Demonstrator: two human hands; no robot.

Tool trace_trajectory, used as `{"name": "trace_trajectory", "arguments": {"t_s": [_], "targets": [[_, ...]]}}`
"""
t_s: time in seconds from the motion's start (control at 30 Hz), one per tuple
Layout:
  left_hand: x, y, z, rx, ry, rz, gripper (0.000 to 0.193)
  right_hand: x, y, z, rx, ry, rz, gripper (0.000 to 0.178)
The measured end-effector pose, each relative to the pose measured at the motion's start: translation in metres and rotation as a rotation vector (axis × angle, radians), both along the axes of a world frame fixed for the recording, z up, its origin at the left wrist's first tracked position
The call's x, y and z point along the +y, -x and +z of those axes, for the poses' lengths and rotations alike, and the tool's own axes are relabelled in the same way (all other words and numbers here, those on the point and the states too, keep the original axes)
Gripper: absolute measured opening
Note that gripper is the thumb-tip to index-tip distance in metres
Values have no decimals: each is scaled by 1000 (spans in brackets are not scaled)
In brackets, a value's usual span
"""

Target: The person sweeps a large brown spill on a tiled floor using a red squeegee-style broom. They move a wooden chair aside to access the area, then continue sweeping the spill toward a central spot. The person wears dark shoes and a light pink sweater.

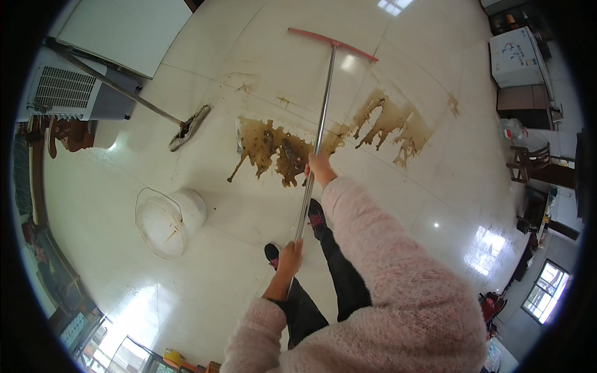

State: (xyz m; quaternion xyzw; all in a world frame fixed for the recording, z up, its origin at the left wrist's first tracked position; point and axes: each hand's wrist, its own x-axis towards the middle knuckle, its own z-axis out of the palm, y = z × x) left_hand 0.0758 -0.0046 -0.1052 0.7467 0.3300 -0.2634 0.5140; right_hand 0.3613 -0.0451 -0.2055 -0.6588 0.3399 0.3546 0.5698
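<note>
Both my hands are wrapped round the metal pole of a long floor squeegee (324, 105). My right hand (321, 169) grips it about midway, and my left hand (290, 256) holds it lower, close to my body. At the far end its red blade (334, 43) lies across the tiles, beyond the dirty water. A brown, murky puddle (273, 146) with dark clumps in it spreads in front of my feet. To its right is a second, streaky brown patch (398, 124); thin smears mark the tiles nearer the blade.
A white bucket (198, 208) with a wire handle stands left of my feet. Farther left, a mop (190, 128) leans with its head on the floor, near a grey-white air cooler (65, 87). A white box (516, 57) and a wooden chair (528, 163) line the right side.
</note>
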Motion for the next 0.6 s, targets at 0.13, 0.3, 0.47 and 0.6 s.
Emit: {"name": "trace_trajectory", "arguments": {"t_s": [0.13, 0.3, 0.47, 0.6], "targets": [[14, 112, 27, 270, -15, 2, 53, 2, 114, 6, 53, -3, 130, 36], [48, 268, 95, 549, 36, 132, 56, 27, 293, 26, 440, -66, 18, 27], [73, 336, 133, 419, -100, 92, 53, 51, 366, 51, 492, -157, 45, 26], [65, 320, 123, 248, -191, -41, 52, 42, 345, 63, 488, -111, 46, 26]]}}
